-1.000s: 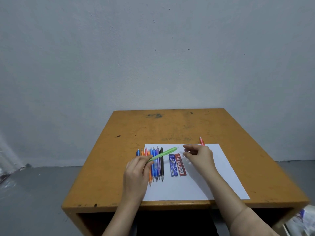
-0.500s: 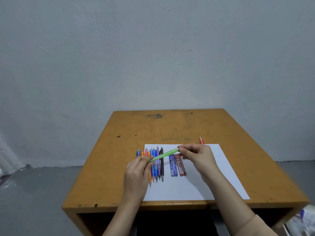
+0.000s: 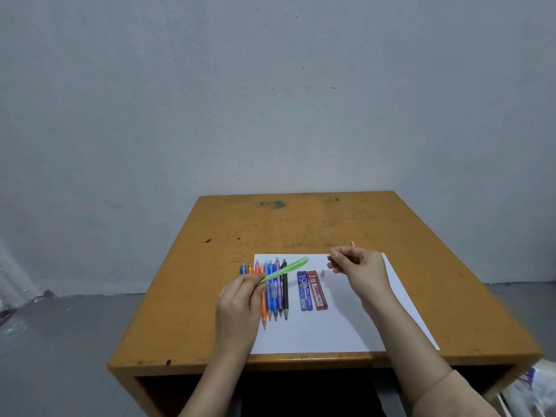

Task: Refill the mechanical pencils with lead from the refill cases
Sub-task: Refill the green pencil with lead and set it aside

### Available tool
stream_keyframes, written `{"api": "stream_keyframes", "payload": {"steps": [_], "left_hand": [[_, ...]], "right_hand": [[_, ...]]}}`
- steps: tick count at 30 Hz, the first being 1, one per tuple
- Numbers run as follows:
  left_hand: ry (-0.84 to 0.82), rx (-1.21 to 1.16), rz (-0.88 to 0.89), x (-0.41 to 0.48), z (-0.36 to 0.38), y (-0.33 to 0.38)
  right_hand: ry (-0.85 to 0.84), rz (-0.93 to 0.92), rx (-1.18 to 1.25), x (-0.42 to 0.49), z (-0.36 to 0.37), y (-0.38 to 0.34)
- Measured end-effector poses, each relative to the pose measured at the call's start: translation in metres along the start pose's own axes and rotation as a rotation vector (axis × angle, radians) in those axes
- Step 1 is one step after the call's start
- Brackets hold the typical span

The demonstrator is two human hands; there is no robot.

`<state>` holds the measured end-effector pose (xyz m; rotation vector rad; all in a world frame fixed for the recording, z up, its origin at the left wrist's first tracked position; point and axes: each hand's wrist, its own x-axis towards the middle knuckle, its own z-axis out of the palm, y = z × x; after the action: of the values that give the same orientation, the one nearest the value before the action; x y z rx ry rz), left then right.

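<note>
My left hand [image 3: 240,299] grips a green mechanical pencil [image 3: 285,268] by its lower part, its back end slanting up to the right above the row. My right hand [image 3: 358,272] hovers to the right of that end, thumb and forefinger pinched on what looks like a small grey plug [image 3: 329,258]. Several more pencils [image 3: 275,290], blue, orange, purple and black, lie side by side on a white paper sheet [image 3: 331,332]. Beside them lie a blue refill case [image 3: 304,291] and a red refill case [image 3: 319,291]. A small grey cap [image 3: 322,272] rests on the sheet.
The sheet lies on a worn orange-brown table [image 3: 301,224] against a grey wall. The tip of a red-orange pencil [image 3: 353,243] sticks out behind my right hand. Printed papers [image 3: 535,386] lie on the floor at the lower right.
My right hand went to the green pencil's back end, pinched it, then drew away to the right. The left hand kept the pencil almost still.
</note>
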<state>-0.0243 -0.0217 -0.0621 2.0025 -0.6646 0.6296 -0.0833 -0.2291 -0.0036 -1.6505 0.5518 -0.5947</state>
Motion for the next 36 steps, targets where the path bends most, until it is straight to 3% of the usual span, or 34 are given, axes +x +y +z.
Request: {"api": "stream_keyframes", "payload": {"steps": [10,16,27,36], "left_hand": [[-0.005,0.010,0.023,0.000,0.000,0.000],[-0.008,0.021,0.027,0.000,0.002,-0.002],[-0.019,0.017,0.026,-0.001,0.001,-0.001],[-0.021,0.017,0.034,0.000,0.001,0.001]], "right_hand": [[-0.023,-0.014,-0.430,0.016,0.010,0.022],[-0.038,-0.008,-0.544,0.021,0.011,0.027],[-0.101,0.012,-0.621,0.024,0.014,0.030],[-0.059,0.004,-0.447,0.017,0.007,0.021]]}}
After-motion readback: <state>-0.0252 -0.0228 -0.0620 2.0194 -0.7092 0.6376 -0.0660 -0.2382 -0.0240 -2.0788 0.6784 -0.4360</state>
